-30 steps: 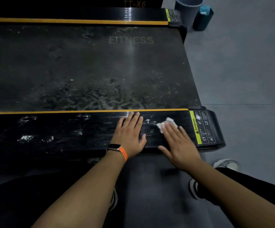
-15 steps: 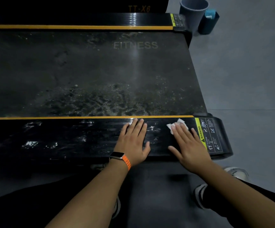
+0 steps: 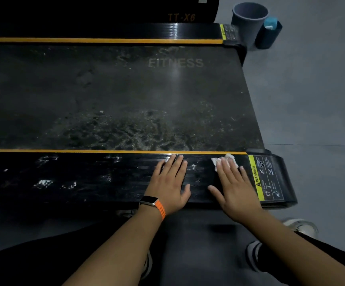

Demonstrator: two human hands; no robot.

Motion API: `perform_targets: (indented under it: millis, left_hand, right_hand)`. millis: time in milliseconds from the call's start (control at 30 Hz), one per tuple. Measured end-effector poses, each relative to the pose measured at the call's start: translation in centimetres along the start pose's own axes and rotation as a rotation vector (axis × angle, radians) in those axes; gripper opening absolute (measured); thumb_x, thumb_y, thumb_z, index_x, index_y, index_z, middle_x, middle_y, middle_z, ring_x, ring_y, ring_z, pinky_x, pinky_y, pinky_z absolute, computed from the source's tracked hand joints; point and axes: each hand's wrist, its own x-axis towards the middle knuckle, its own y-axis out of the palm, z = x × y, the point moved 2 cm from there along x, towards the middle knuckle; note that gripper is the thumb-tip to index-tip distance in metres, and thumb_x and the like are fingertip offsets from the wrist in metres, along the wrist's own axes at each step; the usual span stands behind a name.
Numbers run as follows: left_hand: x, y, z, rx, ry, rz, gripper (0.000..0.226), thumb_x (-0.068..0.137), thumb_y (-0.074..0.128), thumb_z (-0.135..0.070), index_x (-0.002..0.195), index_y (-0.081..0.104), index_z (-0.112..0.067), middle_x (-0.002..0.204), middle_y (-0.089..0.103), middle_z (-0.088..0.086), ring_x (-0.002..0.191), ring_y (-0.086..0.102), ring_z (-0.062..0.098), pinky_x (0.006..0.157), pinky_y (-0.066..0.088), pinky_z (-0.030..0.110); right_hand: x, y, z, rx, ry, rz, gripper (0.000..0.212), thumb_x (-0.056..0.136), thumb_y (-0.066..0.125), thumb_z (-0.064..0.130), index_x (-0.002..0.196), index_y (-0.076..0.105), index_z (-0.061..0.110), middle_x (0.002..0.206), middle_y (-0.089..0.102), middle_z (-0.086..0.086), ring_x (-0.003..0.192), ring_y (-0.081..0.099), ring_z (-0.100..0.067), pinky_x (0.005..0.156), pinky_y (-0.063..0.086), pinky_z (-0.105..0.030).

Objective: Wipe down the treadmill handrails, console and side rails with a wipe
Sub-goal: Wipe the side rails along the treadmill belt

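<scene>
Both hands lay flat, fingers straight, on the near side rail (image 3: 85,178) — right hand (image 3: 234,188) pressing the wipe (image 3: 219,161), left hand (image 3: 170,182) bare.

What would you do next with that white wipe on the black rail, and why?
Probably slide the right hand, pressing the wipe flat, leftward along the near side rail: the wipe sits by the warning label at the rail's end, and white smears show between it and the left hand, resting flat there.
</scene>
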Motion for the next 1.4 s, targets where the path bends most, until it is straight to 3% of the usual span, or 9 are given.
perform_targets:
  millis: [167,300,500,600,800,900,1033,1267,1400]
  left_hand:
    - [0.0,-0.1,0.0,-0.004,0.007,-0.006,0.073,0.095,0.039,-0.05,0.158,0.037,-0.012,0.167,0.03,0.007,0.157,0.019,0.024,0.125,0.02,0.05]
    - [0.0,0.0,0.0,0.006,0.0,0.012,0.074,0.095,0.037,-0.05,0.159,0.034,-0.012,0.168,0.026,0.007,0.157,0.016,0.025,0.125,0.018,0.05]
    - [0.1,0.1,0.1,-0.007,0.002,0.027,0.074,0.096,0.039,-0.05,0.158,0.036,-0.012,0.168,0.027,0.007,0.158,0.016,0.024,0.125,0.018,0.051]
    - [0.2,0.1,0.2,-0.022,0.006,0.039,0.072,0.096,0.039,-0.049,0.157,0.038,-0.011,0.168,0.028,0.008,0.158,0.016,0.024,0.125,0.019,0.051]
    - [0.0,0.1,0.4,-0.056,0.008,0.069,0.072,0.099,0.039,-0.05,0.159,0.033,-0.01,0.169,0.023,0.008,0.159,0.012,0.024,0.125,0.021,0.051]
    - [0.0,-0.3,0.9,-0.066,0.042,0.111,0.074,0.102,0.03,-0.054,0.163,0.02,-0.014,0.172,0.01,0.004,0.159,-0.002,0.019,0.129,0.005,0.045]
    - [-0.6,-1.5,3.7,-0.044,0.038,0.144,0.076,0.102,0.025,-0.059,0.164,0.013,-0.016,0.173,0.004,0.0,0.159,-0.006,0.016,0.128,-0.005,0.04]
    - [-2.7,-1.7,9.5,0.033,-0.032,0.055,0.077,0.1,0.025,-0.06,0.159,0.034,-0.011,0.167,0.029,0.006,0.157,0.019,0.023,0.127,0.021,0.047]
    - [-2.8,-1.3,9.2,-0.006,-0.033,-0.013,0.074,0.098,0.034,-0.054,0.156,0.041,-0.008,0.164,0.035,0.008,0.155,0.026,0.024,0.125,0.024,0.048]
  right_hand:
    - [2.3,-0.2,1.8,-0.033,-0.137,0.07,0.087,0.097,-0.008,0.076,0.166,-0.004,0.023,0.174,-0.008,0.003,0.16,-0.016,-0.013,0.131,-0.001,-0.044]
    - [1.0,-0.6,-2.2,-0.038,-0.016,0.018,0.086,0.101,0.0,0.073,0.168,0.009,0.021,0.175,0.004,0.001,0.161,-0.005,-0.015,0.13,0.012,-0.049]
    - [3.3,-0.1,3.0,-0.002,-0.067,0.061,0.088,0.098,-0.003,0.075,0.167,-0.005,0.019,0.172,-0.014,0.0,0.158,-0.022,-0.015,0.13,-0.007,-0.042]
    - [3.8,-0.6,2.4,-0.002,-0.129,0.096,0.085,0.099,-0.004,0.074,0.166,-0.006,0.023,0.173,-0.013,0.003,0.158,-0.021,-0.011,0.132,0.001,-0.045]
    - [0.8,-1.6,-0.7,0.047,-0.166,-0.02,0.079,0.107,0.035,0.06,0.167,0.015,0.012,0.176,0.005,-0.007,0.162,0.003,-0.024,0.128,0.023,-0.051]
    - [0.6,-1.2,0.0,0.03,-0.096,-0.083,0.074,0.106,0.038,0.058,0.164,0.03,0.012,0.175,0.013,-0.009,0.162,0.01,-0.027,0.125,0.03,-0.054]
    - [0.1,-0.6,0.8,-0.064,0.056,-0.105,0.069,0.105,0.033,0.057,0.16,0.041,0.016,0.172,0.021,-0.013,0.161,0.014,-0.032,0.122,0.031,-0.058]
    - [0.9,0.0,3.7,-0.022,0.229,-0.042,0.09,0.107,0.009,0.066,0.157,0.037,-0.002,0.164,0.036,-0.023,0.157,0.025,-0.035,0.126,0.028,-0.051]
    - [4.0,0.6,7.7,0.021,0.128,-0.007,0.108,0.094,-0.01,0.079,0.164,0.018,0.002,0.172,0.012,-0.015,0.16,0.001,-0.024,0.131,0.009,-0.044]
